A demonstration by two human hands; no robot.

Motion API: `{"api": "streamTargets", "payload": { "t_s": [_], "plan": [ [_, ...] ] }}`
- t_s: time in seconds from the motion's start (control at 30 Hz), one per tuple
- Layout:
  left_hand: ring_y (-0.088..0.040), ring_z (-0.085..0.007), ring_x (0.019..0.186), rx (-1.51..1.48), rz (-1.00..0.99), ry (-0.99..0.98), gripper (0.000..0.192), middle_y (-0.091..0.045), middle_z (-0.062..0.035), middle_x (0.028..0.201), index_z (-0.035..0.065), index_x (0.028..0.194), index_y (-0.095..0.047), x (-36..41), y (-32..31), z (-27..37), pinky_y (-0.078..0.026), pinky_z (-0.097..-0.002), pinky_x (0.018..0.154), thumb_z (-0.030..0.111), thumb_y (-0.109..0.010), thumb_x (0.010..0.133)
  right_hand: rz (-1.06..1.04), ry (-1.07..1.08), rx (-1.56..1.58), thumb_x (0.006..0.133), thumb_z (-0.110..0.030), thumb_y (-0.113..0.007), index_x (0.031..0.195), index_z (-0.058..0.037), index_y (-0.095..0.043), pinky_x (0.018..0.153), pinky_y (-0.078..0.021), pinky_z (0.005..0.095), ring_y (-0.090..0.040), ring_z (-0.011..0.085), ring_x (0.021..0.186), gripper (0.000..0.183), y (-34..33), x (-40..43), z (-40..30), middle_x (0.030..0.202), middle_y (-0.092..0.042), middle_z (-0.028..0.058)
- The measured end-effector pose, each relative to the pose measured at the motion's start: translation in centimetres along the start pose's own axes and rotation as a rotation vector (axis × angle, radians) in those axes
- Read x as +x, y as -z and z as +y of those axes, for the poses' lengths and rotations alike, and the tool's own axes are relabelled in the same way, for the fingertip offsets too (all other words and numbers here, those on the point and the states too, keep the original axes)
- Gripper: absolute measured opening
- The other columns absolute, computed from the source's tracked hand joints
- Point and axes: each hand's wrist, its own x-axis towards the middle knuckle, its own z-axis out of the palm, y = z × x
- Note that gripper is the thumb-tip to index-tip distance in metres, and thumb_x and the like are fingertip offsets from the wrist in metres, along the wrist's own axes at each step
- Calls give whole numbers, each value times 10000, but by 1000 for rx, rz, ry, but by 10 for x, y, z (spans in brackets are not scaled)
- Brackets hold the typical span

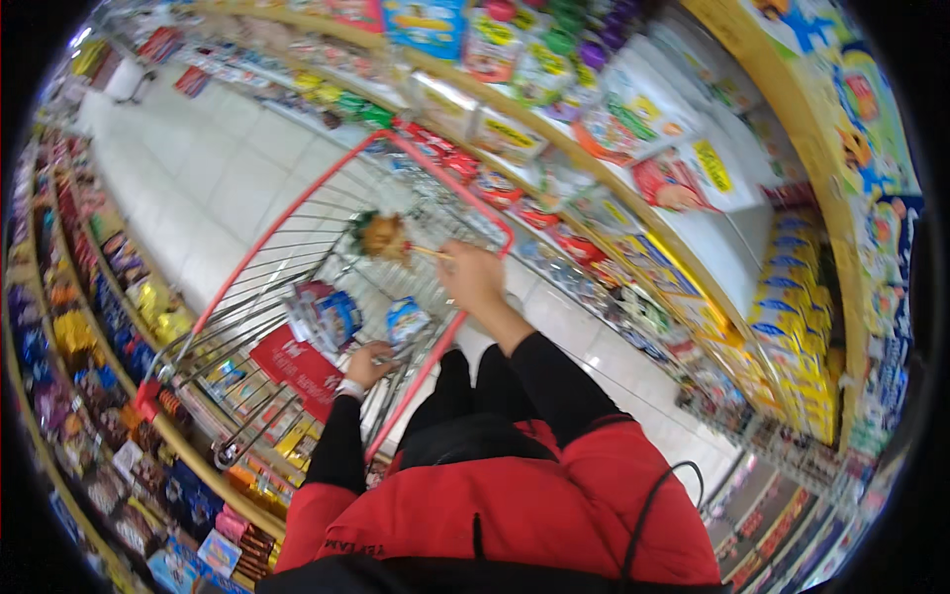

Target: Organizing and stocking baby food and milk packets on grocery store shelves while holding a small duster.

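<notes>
My right hand grips a thin light-coloured stick over the wire shopping cart, which has a red rim. Near the far end of the stick is a blurred brown and green thing; whether the two are joined is unclear. My left hand is low inside the cart, its fingers bent beside a blue packet. Blur hides whether those fingers hold anything. To their upper left, several blue and white packages lie together in the cart.
Shelves of bagged snacks run along the left. On the right, a yellow-edged shelf carries white packs, with yellow packets farther along. A red sign hangs on the cart's side. Pale tiled floor stretches ahead.
</notes>
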Motion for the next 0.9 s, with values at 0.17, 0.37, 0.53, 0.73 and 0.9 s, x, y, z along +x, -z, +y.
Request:
{"api": "streamTargets", "payload": {
  "t_s": [0.17,0.37,0.53,0.73,0.9],
  "plan": [
    [-668,-348,808,113,176,163,145,-697,-157,863,41,865,-722,16,3,-4,-526,-411,738,140,-713,759,-18,22,-56,809,-254,-647,919,-162,-669,639,-506,450,-665,317,725,145,3,-3,-4,812,-693,94],
    [-676,-338,754,184,528,373,126,-689,-177,793,26,830,-720,48,51,-14,-529,-406,693,144,-714,786,-63,20,-121,825,-271,-635,933,-149,-659,653,-509,441,-667,318,732,164,2,-1,-6,815,-697,84],
    [-655,-377,832,298,514,444,167,-683,-190,860,35,819,-719,64,54,-29,-517,-455,761,197,-708,781,-55,12,-97,828,-258,-635,937,-147,-666,658,-507,429,-668,303,743,158,3,1,-13,836,-698,72],
    [-660,-374,847,298,525,520,164,-689,-194,860,41,852,-721,71,59,-35,-521,-455,766,188,-703,782,-63,6,-94,831,-253,-634,937,-146,-663,665,-504,429,-665,303,754,154,5,5,-15,857,-697,74],
    [-659,-369,870,259,562,622,178,-688,-188,899,42,864,-720,63,54,-44,-521,-457,769,198,-708,780,-72,13,-129,833,-255,-632,939,-147,-659,670,-500,432,-663,304,767,154,2,8,-15,868,-696,75]
  ]
}}
